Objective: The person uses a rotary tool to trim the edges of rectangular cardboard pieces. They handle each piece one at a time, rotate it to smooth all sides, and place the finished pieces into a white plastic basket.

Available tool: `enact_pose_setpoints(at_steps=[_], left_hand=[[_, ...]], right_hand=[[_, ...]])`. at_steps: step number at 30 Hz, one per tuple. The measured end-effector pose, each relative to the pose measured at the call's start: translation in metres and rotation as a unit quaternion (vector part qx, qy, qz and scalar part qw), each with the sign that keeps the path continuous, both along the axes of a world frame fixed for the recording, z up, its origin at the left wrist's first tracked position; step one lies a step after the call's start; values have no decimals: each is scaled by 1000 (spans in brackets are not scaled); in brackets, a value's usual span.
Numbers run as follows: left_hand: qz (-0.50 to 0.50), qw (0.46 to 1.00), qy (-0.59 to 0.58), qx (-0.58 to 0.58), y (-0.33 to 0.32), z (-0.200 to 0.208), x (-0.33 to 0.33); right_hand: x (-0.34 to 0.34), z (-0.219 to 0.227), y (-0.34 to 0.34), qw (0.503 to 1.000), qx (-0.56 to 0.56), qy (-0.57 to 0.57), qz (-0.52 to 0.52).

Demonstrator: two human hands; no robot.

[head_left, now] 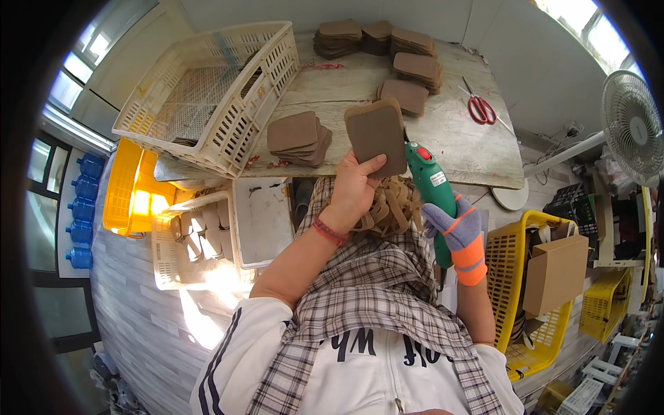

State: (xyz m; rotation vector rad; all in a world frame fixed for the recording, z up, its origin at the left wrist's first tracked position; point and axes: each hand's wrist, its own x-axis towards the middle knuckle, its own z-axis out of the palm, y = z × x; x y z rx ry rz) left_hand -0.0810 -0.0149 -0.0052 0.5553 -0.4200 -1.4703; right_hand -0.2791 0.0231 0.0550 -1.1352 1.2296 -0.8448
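My left hand point(356, 181) pinches the lower edge of a brown rounded-rectangle pad point(377, 138), thumb on top, holding it up over the table's front edge. A lighter fringe shows along the pad's top. In a grey and orange glove, my right hand point(459, 232) is wrapped round a green handheld electric cutter point(430, 173) with a red switch. The cutter's tip is at the pad's right edge; whether it touches is hard to make out. Curled brown offcut strips point(392, 207) lie heaped on my plaid apron point(387, 270) below the pad.
On the wooden table point(325, 90) are a pad stack point(297, 138), several more stacks point(417, 68) at the back, red-handled scissors point(481, 111) and a cream crate point(228, 131). A yellow basket point(508, 277) with a cardboard box point(557, 273) stands right, beneath a fan point(633, 124).
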Motion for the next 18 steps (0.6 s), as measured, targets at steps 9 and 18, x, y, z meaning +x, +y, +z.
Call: enact_pose_setpoints(at_steps=[9,18], left_hand=[[-56,994,-91,9,13,-5,14],[-153,927,-341,1,8,17,70]], right_hand=[[-7,13,-2,1000,-2,21,3],[-33,12,2,993,26,72,87]])
